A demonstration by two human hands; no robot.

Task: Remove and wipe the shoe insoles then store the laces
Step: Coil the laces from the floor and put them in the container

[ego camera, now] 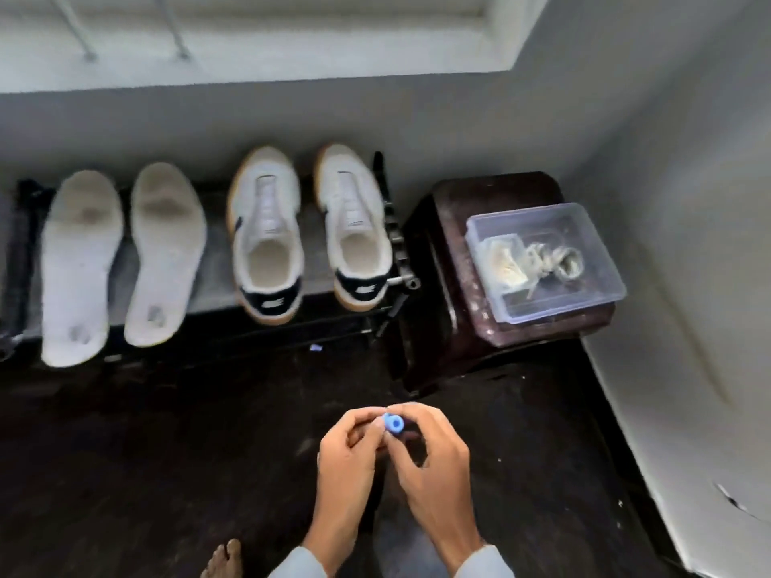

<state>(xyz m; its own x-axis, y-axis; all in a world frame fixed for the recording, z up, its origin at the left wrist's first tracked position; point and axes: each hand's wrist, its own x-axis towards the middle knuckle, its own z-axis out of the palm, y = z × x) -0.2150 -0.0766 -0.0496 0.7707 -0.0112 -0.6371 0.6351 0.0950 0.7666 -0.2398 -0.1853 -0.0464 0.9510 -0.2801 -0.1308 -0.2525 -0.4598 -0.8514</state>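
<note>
Two white insoles [79, 264] [165, 252] lie side by side on the left of a low dark rack [217, 281]. To their right stand two white sneakers [267, 239] [354, 227] with gum soles, without laces. On a dark stool at the right sits a clear plastic box [546, 264] holding the coiled laces [555, 260] and a folded cloth. Low in the middle, my left hand [346, 465] and my right hand [434, 473] meet in front of me, both pinching a small blue ring-shaped object [392, 423].
The dark stool [450, 294] stands in the corner, against the rack's right end. White walls close in behind and at the right. Dark floor [146, 452] spreads in front of the rack. A bare foot [223, 556] shows at the bottom edge.
</note>
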